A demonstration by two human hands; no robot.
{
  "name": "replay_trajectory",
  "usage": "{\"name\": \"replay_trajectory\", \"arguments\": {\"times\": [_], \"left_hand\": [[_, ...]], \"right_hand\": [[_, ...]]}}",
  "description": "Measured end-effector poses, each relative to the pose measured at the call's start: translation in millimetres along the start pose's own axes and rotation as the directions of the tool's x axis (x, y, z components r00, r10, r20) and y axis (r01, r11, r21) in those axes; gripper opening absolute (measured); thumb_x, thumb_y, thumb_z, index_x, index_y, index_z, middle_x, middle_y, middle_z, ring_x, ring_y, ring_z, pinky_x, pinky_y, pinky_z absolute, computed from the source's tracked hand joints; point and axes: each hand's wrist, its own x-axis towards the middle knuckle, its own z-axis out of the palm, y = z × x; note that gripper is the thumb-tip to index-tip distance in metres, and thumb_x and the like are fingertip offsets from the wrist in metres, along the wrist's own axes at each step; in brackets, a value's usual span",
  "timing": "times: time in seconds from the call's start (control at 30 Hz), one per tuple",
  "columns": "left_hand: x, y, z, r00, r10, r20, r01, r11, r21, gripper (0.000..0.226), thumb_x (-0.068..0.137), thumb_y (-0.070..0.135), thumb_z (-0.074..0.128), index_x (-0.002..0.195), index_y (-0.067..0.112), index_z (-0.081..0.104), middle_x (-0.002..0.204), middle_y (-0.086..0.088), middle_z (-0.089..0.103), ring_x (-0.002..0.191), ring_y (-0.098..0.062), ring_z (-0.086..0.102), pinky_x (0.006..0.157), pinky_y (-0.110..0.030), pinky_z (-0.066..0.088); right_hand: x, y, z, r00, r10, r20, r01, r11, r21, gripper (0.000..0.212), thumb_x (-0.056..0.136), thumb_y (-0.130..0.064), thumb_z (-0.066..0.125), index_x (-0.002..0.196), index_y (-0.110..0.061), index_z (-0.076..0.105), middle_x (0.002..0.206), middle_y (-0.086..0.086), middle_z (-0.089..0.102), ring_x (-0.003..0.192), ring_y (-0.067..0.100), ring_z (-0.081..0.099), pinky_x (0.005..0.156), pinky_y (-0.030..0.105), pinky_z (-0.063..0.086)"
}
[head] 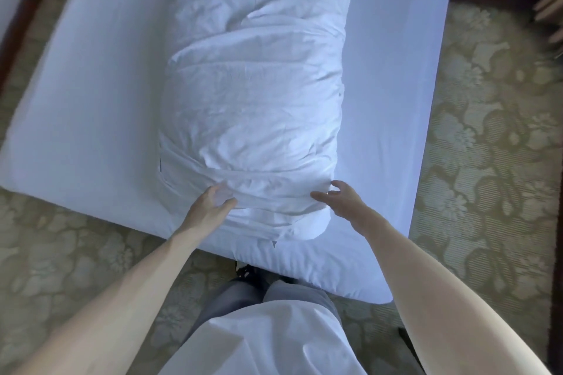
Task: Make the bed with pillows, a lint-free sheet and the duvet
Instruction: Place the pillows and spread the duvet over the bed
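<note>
**White duvet, folded long, about to be taken by its near end**

Cotton-covered and puffy, the duvet (253,100) lies folded in a long, thick bundle down the middle of the bed (91,85). It runs from the near edge, where the person stands, away towards the far end. A smooth white sheet (384,85) is stretched flat under it and shows on both sides. No pillows are in view.

The left hand (213,204) is on the near left of the bundle, its fingers and thumb curled onto a fold with cloth caught between them. The right hand (338,201) is spread and relaxed at the near right corner. Its fingertips are at the cloth or just short of it, and it holds nothing.

The duvet should be light for its bulk, soft and wholly limp, so it will sag and slide open wherever it is not held. The stacked creases at the near end suggest several layers, and a loose grab would likely lift them all. The better hold is probably the two near corners of the top layer only, pinched firmly with the hands well apart. Then the cover can be drawn out flat instead of dragging the whole pile across the sheet and wrinkling it.
</note>
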Motion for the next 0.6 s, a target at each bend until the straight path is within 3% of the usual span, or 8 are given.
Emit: {"name": "replay_trajectory", "arguments": {"times": [0.13,0.2,0.27,0.33,0.4,0.5,0.6], "left_hand": [[-0.3,-7.4,-21.9,1.000,0.007,0.001,-0.007,1.000,0.002,0.058,0.096,0.053,0.060,0.147,0.029,0.047,0.154,0.006,0.043,0.139,-0.017,0.044,0.097,-0.033,0.039],[4.4,-9.9,-35.8,1.000,0.014,0.000,-0.014,1.000,-0.012,0.053,0.096,0.053,0.061,0.143,0.031,0.049,0.151,0.005,0.046,0.137,-0.015,0.045,0.096,-0.033,0.039],[13.3,-10.6,-52.2,0.999,0.045,-0.007,-0.046,0.999,-0.012,0.043,0.097,0.053,0.061,0.134,0.033,0.053,0.145,0.005,0.051,0.127,-0.012,0.049,0.094,-0.033,0.041],[24.9,-8.5,-68.6,0.995,0.104,-0.002,-0.104,0.995,0.002,0.041,0.097,0.050,0.060,0.133,0.032,0.056,0.140,0.007,0.056,0.125,-0.012,0.052,0.095,-0.033,0.042],[37.6,-3.1,-85.1,0.988,0.156,0.004,-0.156,0.988,0.004,0.037,0.097,0.049,0.060,0.131,0.033,0.059,0.135,0.010,0.059,0.128,-0.011,0.053,0.096,-0.032,0.042],[56.2,6.0,-110.1,0.966,0.258,0.003,-0.258,0.966,0.003,0.035,0.095,0.047,0.063,0.126,0.030,0.064,0.127,0.009,0.066,0.125,-0.009,0.058,0.096,-0.031,0.045],[69.8,16.0,-141.8,0.930,0.364,0.047,-0.366,0.930,0.026,0.040,0.090,0.047,0.063,0.124,0.026,0.066,0.124,0.006,0.069,0.122,-0.012,0.062,0.101,-0.034,0.048]], "right_hand": [[4.1,-23.6,17.3,0.995,-0.036,-0.092,0.048,0.990,0.131,0.092,0.082,-0.038,0.085,0.155,-0.021,0.031,0.139,0.000,0.055,0.125,0.022,0.053,0.097,0.031,0.039],[7.6,-33.0,28.5,0.988,-0.015,-0.152,0.043,0.982,0.182,0.057,0.082,-0.027,0.083,0.133,-0.020,0.058,0.125,0.001,0.067,0.118,0.025,0.061,0.093,0.031,0.045],[9.0,-43.3,43.9,0.968,-0.022,-0.251,0.061,0.987,0.148,0.023,0.079,-0.017,0.073,0.102,-0.018,0.072,0.106,0.004,0.075,0.110,0.031,0.067,0.090,0.037,0.055],[7.0,-53.6,59.0,0.930,-0.001,-0.367,0.040,0.994,0.099,0.021,0.079,-0.019,0.064,0.098,-0.018,0.073,0.109,0.010,0.073,0.110,0.033,0.067,0.093,0.044,0.056],[2.0,-65.7,72.6,0.887,0.007,-0.462,0.027,0.997,0.067,0.023,0.082,-0.017,0.059,0.099,-0.018,0.075,0.110,0.012,0.072,0.103,0.034,0.068,0.083,0.037,0.057],[-7.0,-89.5,100.7,0.849,-0.042,-0.526,0.052,0.999,0.003,0.031,0.071,-0.007,0.050,0.086,-0.014,0.076,0.079,0.012,0.067,0.073,0.029,0.053,0.063,0.029,0.041],[-21.6,-130.2,145.9,0.812,-0.106,-0.574,0.076,0.994,-0.076,0.009,0.066,-0.004,0.051,0.063,-0.008,0.060,0.057,0.002,0.045,0.064,0.024,0.040,0.051,0.027,0.031]]}}
